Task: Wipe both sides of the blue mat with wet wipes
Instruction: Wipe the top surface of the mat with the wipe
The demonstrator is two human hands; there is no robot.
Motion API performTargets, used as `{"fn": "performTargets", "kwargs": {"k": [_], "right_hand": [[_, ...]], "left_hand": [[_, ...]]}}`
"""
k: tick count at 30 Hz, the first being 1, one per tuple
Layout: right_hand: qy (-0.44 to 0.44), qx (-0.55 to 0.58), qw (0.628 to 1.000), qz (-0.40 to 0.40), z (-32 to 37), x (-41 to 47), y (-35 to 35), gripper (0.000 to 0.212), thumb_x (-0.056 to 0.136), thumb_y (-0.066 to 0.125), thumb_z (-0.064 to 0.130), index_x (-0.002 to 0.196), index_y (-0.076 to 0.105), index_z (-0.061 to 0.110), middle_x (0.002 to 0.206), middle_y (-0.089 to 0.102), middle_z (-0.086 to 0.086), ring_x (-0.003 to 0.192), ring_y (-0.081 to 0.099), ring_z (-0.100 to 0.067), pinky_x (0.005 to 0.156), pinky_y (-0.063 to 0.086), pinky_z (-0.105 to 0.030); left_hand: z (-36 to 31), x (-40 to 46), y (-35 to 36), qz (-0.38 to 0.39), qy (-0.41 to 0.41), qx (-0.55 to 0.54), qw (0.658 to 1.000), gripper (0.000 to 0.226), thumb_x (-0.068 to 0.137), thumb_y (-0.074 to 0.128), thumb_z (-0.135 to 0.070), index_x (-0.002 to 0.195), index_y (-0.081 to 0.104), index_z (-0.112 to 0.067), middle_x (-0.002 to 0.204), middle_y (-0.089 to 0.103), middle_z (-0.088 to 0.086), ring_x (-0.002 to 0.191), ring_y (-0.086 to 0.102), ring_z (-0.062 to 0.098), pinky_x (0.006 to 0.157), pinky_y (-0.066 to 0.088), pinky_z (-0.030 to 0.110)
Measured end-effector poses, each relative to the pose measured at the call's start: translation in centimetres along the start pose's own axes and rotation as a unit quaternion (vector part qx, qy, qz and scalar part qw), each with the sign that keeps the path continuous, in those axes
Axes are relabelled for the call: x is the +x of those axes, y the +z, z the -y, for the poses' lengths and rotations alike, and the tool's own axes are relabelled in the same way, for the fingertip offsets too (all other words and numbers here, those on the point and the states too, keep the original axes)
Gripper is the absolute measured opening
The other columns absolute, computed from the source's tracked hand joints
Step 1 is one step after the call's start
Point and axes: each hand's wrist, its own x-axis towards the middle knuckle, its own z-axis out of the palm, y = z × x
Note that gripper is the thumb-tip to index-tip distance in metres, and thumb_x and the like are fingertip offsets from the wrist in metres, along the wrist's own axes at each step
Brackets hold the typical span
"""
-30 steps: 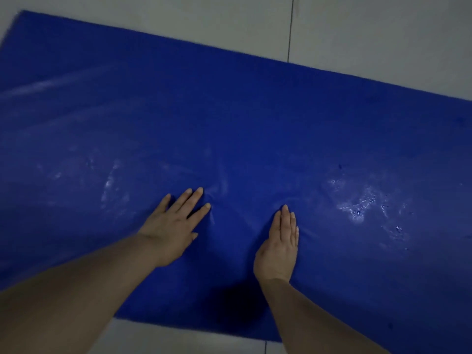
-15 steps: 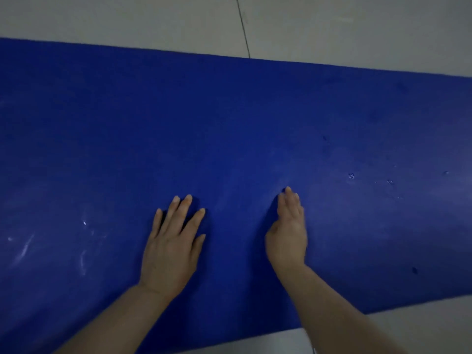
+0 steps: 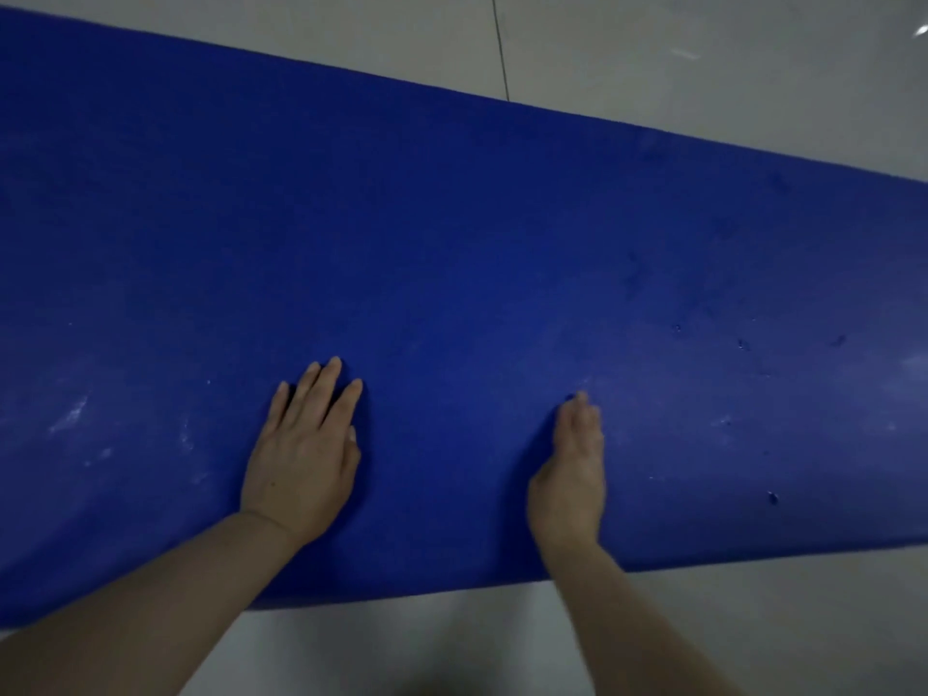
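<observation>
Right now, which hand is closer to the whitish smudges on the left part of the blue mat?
Left. The left hand presses flat on the blue mat just right of the whitish smudges. The right hand rests farther right, beyond the left hand.

Two bare hands flat on a blue mat (image 3: 502, 233)

The left hand (image 3: 306, 454) and right hand (image 3: 572, 474) press down with straight fingers near its front edge, on a pale tiled floor (image 3: 703, 67).

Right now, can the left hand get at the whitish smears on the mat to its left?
Probably yes. The left hand lies flat and open on the blue mat, holding nothing, and the whitish smears sit on the same surface with only bare mat between. No wipe is visible, though.
</observation>
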Motion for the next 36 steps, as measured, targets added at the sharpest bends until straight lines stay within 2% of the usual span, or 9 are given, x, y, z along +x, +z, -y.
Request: {"fn": "performTargets", "kwargs": {"k": [5,12,15,19,24,27,31,34,36], "right_hand": [[-0.283,0.026,0.955,0.086,5.4,-6.0,1.5,0.090,0.060,0.074,0.002,0.141,0.036,0.003,0.145,0.043,-0.008,0.131,0.044,-0.025,0.110,0.029,-0.037],[0.066,-0.002,0.997,0.046,-2.1,-2.2,-0.6,0.071,0.084,0.038,-0.015,0.149,0.019,0.007,0.159,0.010,-0.002,0.146,0.006,-0.019,0.119,0.015,-0.035],[-0.062,0.047,0.996,0.051,3.7,-4.3,-0.2,0.074,0.084,0.043,-0.001,0.148,0.006,0.001,0.158,0.009,-0.014,0.145,0.008,-0.028,0.117,-0.003,-0.035],[-0.287,0.084,0.949,0.097,8.3,-7.4,1.2,0.078,0.059,0.077,0.001,0.132,0.051,0.002,0.139,0.050,-0.012,0.128,0.048,-0.027,0.105,0.040,-0.040],[-0.092,0.002,0.995,0.045,-0.4,-4.8,-0.7,0.077,0.085,0.045,-0.004,0.147,0.000,0.002,0.157,0.002,-0.011,0.145,0.011,-0.029,0.119,0.013,-0.039],[0.017,-0.032,0.999,0.036,-0.9,-5.0,-0.9,0.077,0.072,0.046,-0.019,0.144,0.025,-0.003,0.154,0.024,-0.016,0.141,0.025,-0.031,0.115,0.027,-0.041],[-0.214,-0.014,0.969,0.122,7.1,-8.7,-0.1,0.071,0.087,0.033,-0.001,0.141,-0.012,-0.008,0.150,-0.014,-0.027,0.143,0.006,-0.039,0.117,0.008,-0.045],[-0.286,0.063,0.947,0.128,9.5,-10.4,1.3,0.052,0.085,0.046,0.012,0.136,0.046,0.005,0.147,0.040,-0.010,0.134,0.040,-0.023,0.111,0.029,-0.034],[-0.276,0.010,0.950,0.147,7.4,-9.5,1.4,0.067,0.078,0.063,0.018,0.139,0.040,0.006,0.146,0.042,-0.011,0.131,0.044,-0.021,0.110,0.030,-0.032]], "left_hand": [[0.2,-0.2,-0.3,0.000,0.003,0.001,1.000,0.056,0.092,0.024,-0.027,0.135,0.052,-0.003,0.149,0.040,0.017,0.137,0.038,0.032,0.114,0.023,0.048],[0.2,-0.8,-0.2,-0.019,0.021,0.000,1.000,0.047,0.093,0.035,-0.018,0.135,0.052,-0.004,0.148,0.040,0.018,0.136,0.038,0.034,0.113,0.026,0.050],[0.2,-0.7,-0.3,-0.028,0.026,-0.012,0.999,0.048,0.086,0.060,-0.004,0.133,0.053,-0.002,0.147,0.041,0.020,0.136,0.039,0.037,0.112,0.026,0.051],[0.4,-1.6,-0.3,-0.043,0.041,-0.016,0.998,0.046,0.088,0.050,-0.008,0.133,0.052,-0.002,0.148,0.039,0.022,0.136,0.036,0.036,0.115,0.016,0.044],[0.2,-3.8,-0.2,-0.026,0.043,-0.007,0.999,0.053,0.089,0.029,-0.022,0.135,0.048,-0.005,0.149,0.036,0.020,0.136,0.035,0.036,0.114,0.016,0.045],[0.2,-3.9,0.0,-0.022,0.052,0.000,0.998,0.053,0.090,0.028,-0.023,0.136,0.048,-0.005,0.150,0.036,0.020,0.137,0.035,0.035,0.115,0.016,0.044],[0.1,-3.8,-0.2,-0.014,0.054,0.002,0.998,0.053,0.089,0.029,-0.022,0.134,0.051,-0.003,0.148,0.038,0.021,0.136,0.032,0.033,0.113,0.016,0.044],[0.3,-3.8,-0.3,-0.013,0.051,0.005,0.999,0.053,0.089,0.030,-0.023,0.134,0.051,-0.002,0.148,0.039,0.022,0.136,0.030,0.032,0.114,0.014,0.042],[0.4,-3.8,-0.4,-0.009,0.048,0.004,0.999,0.053,0.089,0.029,-0.022,0.134,0.051,-0.003,0.148,0.039,0.021,0.136,0.032,0.033,0.114,0.014,0.042]]}}
